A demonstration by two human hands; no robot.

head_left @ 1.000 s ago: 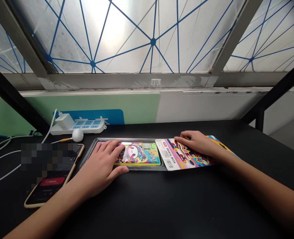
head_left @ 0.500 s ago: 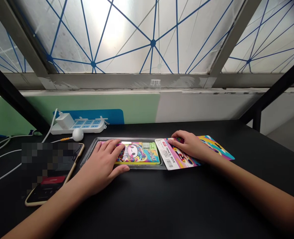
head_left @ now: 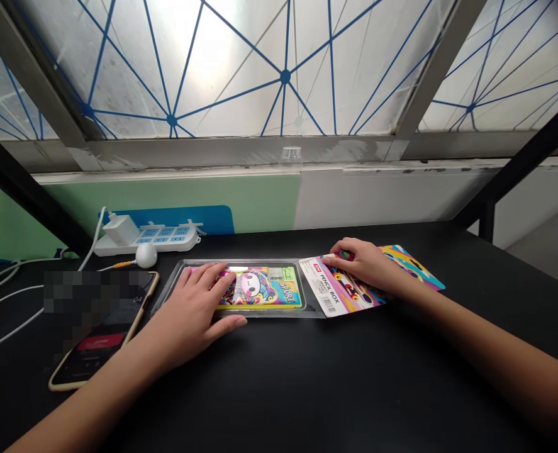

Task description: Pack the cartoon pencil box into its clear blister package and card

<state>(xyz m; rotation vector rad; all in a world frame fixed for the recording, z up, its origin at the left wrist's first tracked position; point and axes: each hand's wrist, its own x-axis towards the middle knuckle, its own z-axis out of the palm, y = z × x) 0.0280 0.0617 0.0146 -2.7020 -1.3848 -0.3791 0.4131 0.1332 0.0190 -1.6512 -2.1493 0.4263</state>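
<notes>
A colourful pencil box (head_left: 272,288) lies inside a clear plastic blister tray (head_left: 307,309) on the black table (head_left: 307,377). My left hand (head_left: 191,311) lies flat with fingers spread over the left part of the box and tray, thumb at the tray's front edge. To the right, a printed card marked PENCIL BOX (head_left: 335,292) rests partly over the tray's right end. My right hand (head_left: 363,264) lies on that card with fingers bent, pressing it down.
A phone (head_left: 97,330) with a lit screen lies at the left, with white cables beside it. A white power strip (head_left: 149,238) with a charger stands at the back left by the green wall. A white ball (head_left: 145,255) sits in front of it. Black frame posts flank the table.
The printed card has turned and slid slightly back and right under my right hand. My left hand stays on the pencil box.
</notes>
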